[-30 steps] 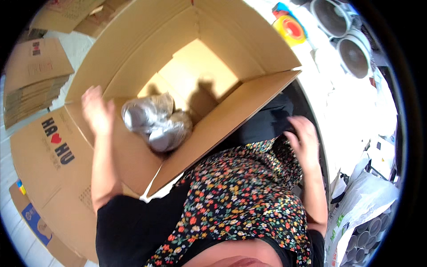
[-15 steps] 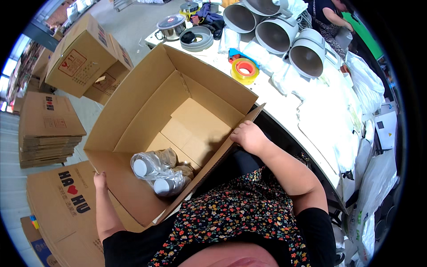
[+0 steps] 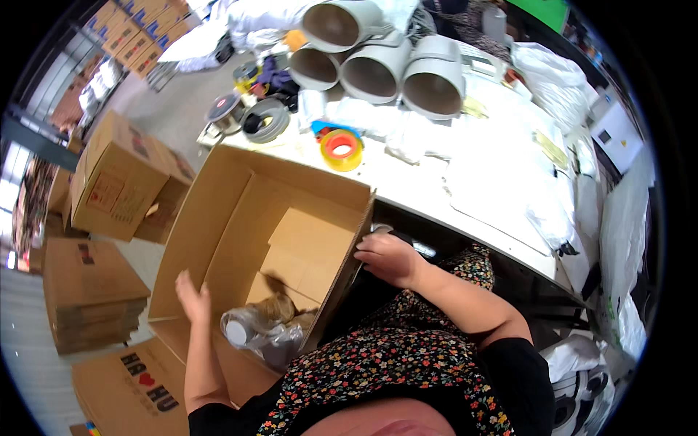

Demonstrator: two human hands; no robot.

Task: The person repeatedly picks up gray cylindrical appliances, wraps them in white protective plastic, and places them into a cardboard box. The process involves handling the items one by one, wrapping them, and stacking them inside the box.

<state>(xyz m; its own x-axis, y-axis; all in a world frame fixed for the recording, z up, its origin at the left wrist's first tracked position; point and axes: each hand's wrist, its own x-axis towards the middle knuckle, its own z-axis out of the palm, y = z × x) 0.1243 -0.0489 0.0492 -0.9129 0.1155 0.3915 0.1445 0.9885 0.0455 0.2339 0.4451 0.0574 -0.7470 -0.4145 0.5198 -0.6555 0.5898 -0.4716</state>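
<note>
A large open cardboard box [image 3: 309,192] stands tilted in front of me, beside the table. In its near left corner lie grey cylindrical pieces [image 3: 237,333] in clear plastic bags, partly hidden by the near wall. My left hand [image 3: 192,298] is raised over the box's left side, fingers spread, holding nothing. At the right wall's upper edge, my right hand [image 3: 389,258] has its fingers stretched out; whether they touch the cardboard I cannot tell.
A white table [image 3: 502,232] bears several grey cylinders [image 3: 374,69], a yellow tape roll [image 3: 352,160] and a lidded pot [image 3: 225,114]. Closed cartons [image 3: 120,178] and flattened cartons [image 3: 94,291] stand at left. Another person [image 3: 472,25] is at the far side.
My left hand has let go of the box's left edge and moved inward over it. My right hand has loosened from the right edge. The view has shifted, and the box sits lower in it.
</note>
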